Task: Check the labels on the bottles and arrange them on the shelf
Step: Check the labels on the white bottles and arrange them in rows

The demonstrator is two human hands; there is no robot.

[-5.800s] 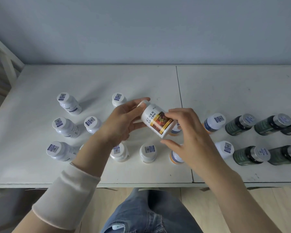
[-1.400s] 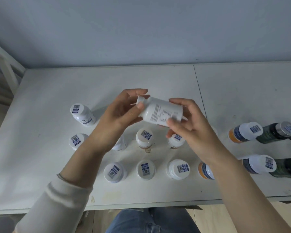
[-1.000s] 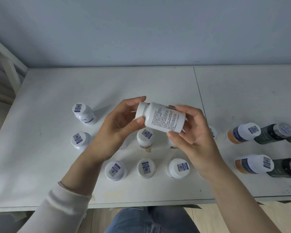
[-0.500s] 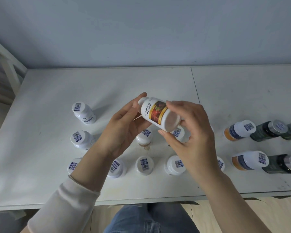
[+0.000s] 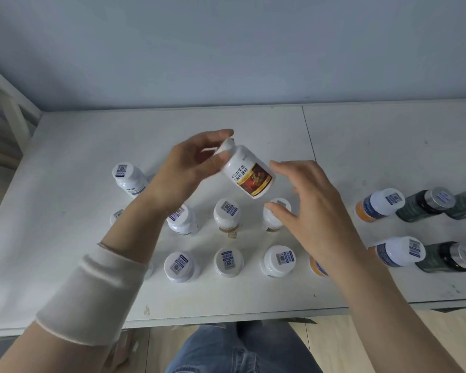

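White shelf point(image 5: 78, 157): left hand point(image 5: 189, 168) pinches 1 pill bottle point(image 5: 249, 173) by its cap — likely light, rigid, slick, better gripped mid-body; right hand point(image 5: 315, 208) spread, empty.

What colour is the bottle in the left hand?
The bottle is white, its label red and gold; head view.

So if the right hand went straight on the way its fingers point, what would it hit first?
Probably the white labelled bottle that the left hand holds; the open right hand sits just beside it, depth unclear.
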